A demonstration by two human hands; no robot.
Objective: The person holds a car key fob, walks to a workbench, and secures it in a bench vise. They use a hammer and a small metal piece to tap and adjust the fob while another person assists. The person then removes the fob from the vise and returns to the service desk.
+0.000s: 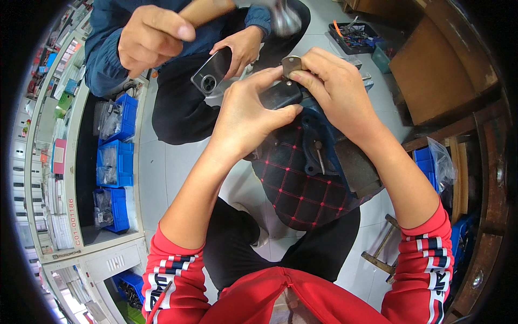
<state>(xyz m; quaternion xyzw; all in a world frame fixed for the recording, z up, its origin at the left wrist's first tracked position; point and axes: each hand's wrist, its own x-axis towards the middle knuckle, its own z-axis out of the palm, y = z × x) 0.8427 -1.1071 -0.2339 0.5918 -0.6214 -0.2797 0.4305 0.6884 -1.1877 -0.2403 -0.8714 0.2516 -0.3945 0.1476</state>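
My left hand [245,110] curls its thumb and fingers around a dark, smooth, rounded block [281,95]; its kind I cannot make out. In my right hand [335,86], thumb and fingers pinch a small metal plate [292,64] with holes, just above the block's far end. Whether plate and block are joined I cannot tell. Beneath both hands is a blue bench vise [312,141], partly hidden by my right hand, on a black quilted cushion [291,186] with red stitching. Opposite me, a person's raised hand [154,38] grips a hammer by its wooden handle [208,11]; its metal head [283,20] is blurred.
The other person's second hand [243,48] holds a smartphone [212,73]. Blue bins [115,162] with bagged parts line the left cabinet. A black tool tray [355,38] lies at the far right, near a brown wooden cabinet [431,75]. A small wooden frame [382,251] stands right of my legs.
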